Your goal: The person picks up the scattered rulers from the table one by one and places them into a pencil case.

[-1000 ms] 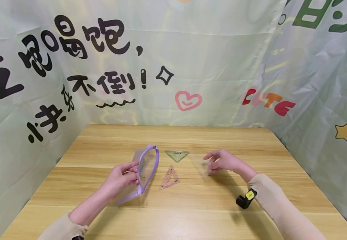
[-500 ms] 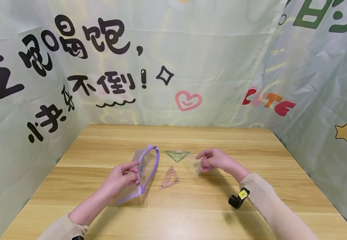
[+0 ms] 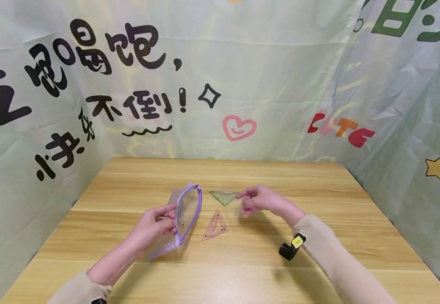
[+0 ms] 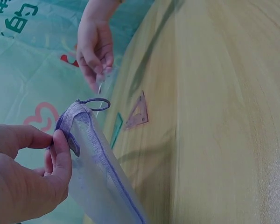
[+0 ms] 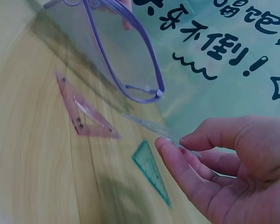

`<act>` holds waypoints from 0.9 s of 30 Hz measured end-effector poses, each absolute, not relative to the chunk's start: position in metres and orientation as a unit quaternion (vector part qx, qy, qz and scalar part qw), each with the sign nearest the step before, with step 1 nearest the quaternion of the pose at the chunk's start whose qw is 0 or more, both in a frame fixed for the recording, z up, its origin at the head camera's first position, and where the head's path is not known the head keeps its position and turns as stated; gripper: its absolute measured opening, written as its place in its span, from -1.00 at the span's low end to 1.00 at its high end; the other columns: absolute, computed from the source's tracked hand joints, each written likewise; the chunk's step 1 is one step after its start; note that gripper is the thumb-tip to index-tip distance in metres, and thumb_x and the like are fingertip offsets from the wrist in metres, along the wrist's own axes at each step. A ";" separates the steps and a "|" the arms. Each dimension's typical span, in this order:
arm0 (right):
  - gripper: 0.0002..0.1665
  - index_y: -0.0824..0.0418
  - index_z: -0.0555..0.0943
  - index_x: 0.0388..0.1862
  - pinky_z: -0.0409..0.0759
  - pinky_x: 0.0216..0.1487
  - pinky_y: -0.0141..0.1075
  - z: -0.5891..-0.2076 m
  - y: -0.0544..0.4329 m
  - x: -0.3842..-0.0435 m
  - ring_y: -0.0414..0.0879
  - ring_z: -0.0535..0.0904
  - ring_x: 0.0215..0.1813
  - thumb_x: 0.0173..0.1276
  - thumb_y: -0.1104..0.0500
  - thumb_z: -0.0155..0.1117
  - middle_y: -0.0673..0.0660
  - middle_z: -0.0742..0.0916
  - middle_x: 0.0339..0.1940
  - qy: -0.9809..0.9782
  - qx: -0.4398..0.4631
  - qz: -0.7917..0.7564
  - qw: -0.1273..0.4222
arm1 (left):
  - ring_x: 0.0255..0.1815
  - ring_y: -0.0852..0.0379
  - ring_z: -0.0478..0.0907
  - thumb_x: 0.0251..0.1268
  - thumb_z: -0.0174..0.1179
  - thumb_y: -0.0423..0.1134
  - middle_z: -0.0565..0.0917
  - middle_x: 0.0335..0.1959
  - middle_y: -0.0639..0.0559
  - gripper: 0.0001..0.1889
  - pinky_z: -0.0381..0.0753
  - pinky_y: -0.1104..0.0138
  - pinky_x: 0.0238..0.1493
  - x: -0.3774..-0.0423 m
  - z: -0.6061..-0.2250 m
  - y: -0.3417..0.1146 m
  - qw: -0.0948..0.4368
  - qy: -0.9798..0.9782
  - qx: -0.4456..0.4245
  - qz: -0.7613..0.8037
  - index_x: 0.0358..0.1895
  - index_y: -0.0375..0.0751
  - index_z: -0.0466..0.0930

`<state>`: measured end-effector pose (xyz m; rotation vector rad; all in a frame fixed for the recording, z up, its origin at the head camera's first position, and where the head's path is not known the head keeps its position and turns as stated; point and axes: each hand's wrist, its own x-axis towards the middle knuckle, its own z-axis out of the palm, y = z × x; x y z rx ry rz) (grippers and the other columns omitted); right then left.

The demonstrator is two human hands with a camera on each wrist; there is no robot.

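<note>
While the left hand (image 3: 153,226) pinches the edge of a see-through pouch (image 3: 187,215) with purple trim, the right hand (image 3: 259,200) holds a thin clear piece (image 5: 151,126) between its thumb and fingers. The pouch is at the left, tipped up, and its mouth gapes toward the right; I cannot tell if its bottom touches the wooden table (image 3: 220,278). The clear piece is up above the wood, to the right of the pouch and apart from it (it is so see-through that it is hard to spot from the head view). Two flat triangles lie on the table between the hands. The pink triangle (image 3: 215,234) is the nearer one, with a hole in its middle, just to the right of the pouch. The green triangle (image 3: 224,197) is farther away, near the right hand's fingers. A black gadget (image 3: 288,251) with a yellow patch sits at the cuff of the right sleeve (image 3: 322,238). On the far side hangs a pale cloth (image 3: 281,76) with big dark writing and a pink heart (image 3: 225,128).
</note>
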<state>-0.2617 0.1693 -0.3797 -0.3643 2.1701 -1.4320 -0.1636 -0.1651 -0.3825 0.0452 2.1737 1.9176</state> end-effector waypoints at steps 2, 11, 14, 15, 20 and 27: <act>-0.44 0.54 0.42 0.28 0.76 0.01 -0.06 -0.379 0.165 -0.262 -0.14 0.72 -0.32 0.31 0.37 0.17 0.19 0.67 -0.29 0.795 -0.136 -0.532 0.258 | -0.23 0.19 0.54 0.21 0.11 -0.48 0.47 -0.16 -0.03 -0.33 0.72 0.48 -0.16 -0.163 -0.382 -0.165 0.122 0.743 0.016 0.658 0.43 -0.54 0.19; -0.45 0.47 0.45 0.29 0.76 0.02 -0.09 -0.378 0.147 -0.265 -0.14 0.73 -0.29 0.32 0.36 0.17 0.42 0.65 -0.10 0.786 -0.137 -0.540 0.268 | -0.24 0.21 0.53 0.21 0.09 -0.48 0.46 -0.16 0.00 -0.33 0.71 0.48 -0.16 -0.163 -0.382 -0.166 0.122 0.740 0.018 0.661 0.43 -0.54 0.18; -0.45 0.49 0.44 0.30 0.76 0.03 -0.07 -0.378 0.143 -0.266 -0.13 0.73 -0.30 0.32 0.38 0.16 0.39 0.66 -0.13 0.782 -0.143 -0.543 0.271 | -0.23 0.20 0.53 0.21 0.10 -0.48 0.46 -0.16 -0.01 -0.33 0.71 0.49 -0.17 -0.163 -0.382 -0.165 0.122 0.740 0.019 0.661 0.43 -0.54 0.18; -0.45 0.49 0.44 0.30 0.76 0.03 -0.07 -0.378 0.142 -0.266 -0.13 0.73 -0.30 0.32 0.38 0.16 0.39 0.66 -0.13 0.781 -0.144 -0.544 0.272 | -0.23 0.20 0.53 0.21 0.10 -0.48 0.47 -0.16 -0.02 -0.33 0.71 0.49 -0.17 -0.163 -0.382 -0.165 0.122 0.741 0.019 0.660 0.43 -0.54 0.19; -0.43 0.50 0.44 0.29 0.75 0.05 -0.06 -0.378 0.135 -0.264 -0.14 0.73 -0.30 0.29 0.37 0.18 0.41 0.69 -0.12 0.776 -0.152 -0.545 0.277 | -0.24 0.20 0.53 0.20 0.10 -0.47 0.47 -0.15 -0.03 -0.34 0.72 0.47 -0.15 -0.163 -0.383 -0.164 0.120 0.745 0.011 0.657 0.42 -0.52 0.21; -0.44 0.51 0.45 0.29 0.70 0.13 0.00 -0.381 0.121 -0.265 -0.13 0.74 -0.28 0.31 0.36 0.20 0.46 0.68 -0.07 0.762 -0.157 -0.559 0.287 | -0.24 0.20 0.53 0.20 0.10 -0.48 0.48 -0.14 -0.04 -0.34 0.72 0.47 -0.17 -0.163 -0.383 -0.163 0.119 0.743 0.009 0.659 0.42 -0.52 0.21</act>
